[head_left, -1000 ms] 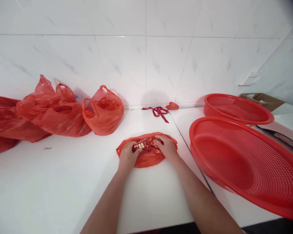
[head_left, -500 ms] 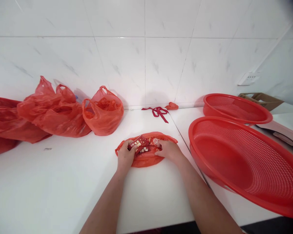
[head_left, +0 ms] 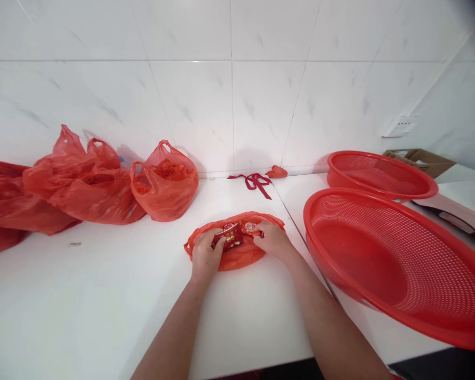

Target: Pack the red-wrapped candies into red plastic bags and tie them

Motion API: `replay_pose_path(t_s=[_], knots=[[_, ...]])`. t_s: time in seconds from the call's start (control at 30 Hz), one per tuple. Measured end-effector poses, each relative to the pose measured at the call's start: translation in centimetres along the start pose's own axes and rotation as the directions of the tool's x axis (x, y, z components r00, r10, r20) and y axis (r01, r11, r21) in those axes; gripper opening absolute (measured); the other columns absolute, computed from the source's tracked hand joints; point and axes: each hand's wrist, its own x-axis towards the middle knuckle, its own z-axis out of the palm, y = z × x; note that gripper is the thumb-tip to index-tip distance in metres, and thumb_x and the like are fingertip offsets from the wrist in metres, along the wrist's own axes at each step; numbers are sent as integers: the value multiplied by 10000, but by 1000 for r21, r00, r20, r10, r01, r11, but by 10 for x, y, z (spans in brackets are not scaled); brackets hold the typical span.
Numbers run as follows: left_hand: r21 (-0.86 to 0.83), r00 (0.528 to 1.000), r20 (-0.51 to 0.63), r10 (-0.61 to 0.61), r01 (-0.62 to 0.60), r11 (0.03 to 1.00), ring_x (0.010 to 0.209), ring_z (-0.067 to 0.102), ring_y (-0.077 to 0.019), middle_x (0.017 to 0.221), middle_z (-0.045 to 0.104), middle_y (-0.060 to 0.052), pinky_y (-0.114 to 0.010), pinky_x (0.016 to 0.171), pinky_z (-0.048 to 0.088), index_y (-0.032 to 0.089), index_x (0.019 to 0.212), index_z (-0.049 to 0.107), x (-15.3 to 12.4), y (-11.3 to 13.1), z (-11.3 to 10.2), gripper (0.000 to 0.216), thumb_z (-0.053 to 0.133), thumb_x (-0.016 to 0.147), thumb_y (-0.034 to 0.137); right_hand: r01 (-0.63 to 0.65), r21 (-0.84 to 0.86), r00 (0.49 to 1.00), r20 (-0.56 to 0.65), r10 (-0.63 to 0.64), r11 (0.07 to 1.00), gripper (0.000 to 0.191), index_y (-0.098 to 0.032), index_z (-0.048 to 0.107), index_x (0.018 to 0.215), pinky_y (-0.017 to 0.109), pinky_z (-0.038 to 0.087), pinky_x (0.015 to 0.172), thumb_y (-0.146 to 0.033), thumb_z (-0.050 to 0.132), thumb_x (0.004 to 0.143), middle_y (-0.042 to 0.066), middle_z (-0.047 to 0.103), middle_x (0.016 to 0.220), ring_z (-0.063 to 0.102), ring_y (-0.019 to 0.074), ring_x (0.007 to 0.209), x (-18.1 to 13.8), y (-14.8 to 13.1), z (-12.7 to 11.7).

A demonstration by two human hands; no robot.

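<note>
A small red plastic bag lies open on the white counter in front of me. My left hand is at the bag's left side, fingers closed on a small dark red packet with gold print. My right hand is at the bag's right side, fingers pinched on the bag's mouth next to another red patterned packet inside.
Several filled red plastic bags sit along the tiled wall at the left. Two large red mesh baskets stand at the right, one behind the other. A dark red ribbon and a red scrap lie by the wall. A cardboard box is at far right.
My left hand has shifted the dark red packet slightly within the bag's mouth. My right hand stays at the bag's right edge. The view has drifted a little.
</note>
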Motion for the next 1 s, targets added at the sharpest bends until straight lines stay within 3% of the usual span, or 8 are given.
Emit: replay_pose_path(t_s=[0.2, 0.3, 0.5, 0.63, 0.8, 1.0], knots=[[-142, 990, 138, -11, 31, 989, 818, 647, -181, 925, 703, -1, -328, 756, 525, 255, 976, 650, -8, 0, 13, 182, 559, 822, 283, 53, 173, 989, -144, -28, 983, 99, -218, 541, 737, 274, 391, 610, -216, 444, 757, -19, 607, 702, 533, 147, 643, 1, -2, -1], [-117, 994, 106, 40, -28, 993, 910, 632, -193, 1001, 685, -12, -350, 823, 511, 252, 1036, 627, -8, 3, 14, 227, 564, 818, 249, 76, 317, 979, -202, -11, 945, 128, -214, 544, 780, 278, 410, 644, -280, 439, 812, -8, 610, 735, 541, 151, 679, 2, -1, 3], [27, 970, -38, 241, -240, 970, 1011, 567, -216, 1046, 633, -52, -394, 915, 456, 222, 994, 641, -3, 6, 8, 193, 569, 816, 195, 28, 569, 996, -89, 28, 822, 166, -204, 539, 767, 257, 415, 572, -344, 470, 826, -25, 563, 682, 506, 117, 570, 5, -3, 15], [16, 942, 12, 336, -336, 942, 972, 575, -208, 1014, 644, -51, -384, 877, 475, 221, 962, 652, -4, 4, 11, 159, 585, 819, 198, 9, 609, 999, -38, 17, 793, 160, -205, 532, 762, 252, 415, 538, -350, 495, 818, -37, 531, 656, 490, 107, 534, 3, -7, 21], [22, 897, 59, 439, -441, 897, 978, 578, -230, 1016, 648, -50, -407, 878, 469, 229, 1017, 617, -11, 11, 16, 257, 674, 769, 264, 21, 567, 997, -74, 25, 823, 143, -207, 551, 746, 255, 420, 577, -325, 511, 814, -26, 550, 692, 504, 115, 605, -1, -15, 25], [72, 913, 95, 396, -404, 912, 913, 568, -221, 960, 634, -36, -394, 836, 468, 221, 969, 596, -12, 15, 18, 300, 731, 701, 219, 14, 596, 1000, -24, 0, 803, 176, -205, 585, 762, 262, 451, 575, -344, 502, 831, -1, 586, 738, 548, 130, 644, -7, -26, 30]])
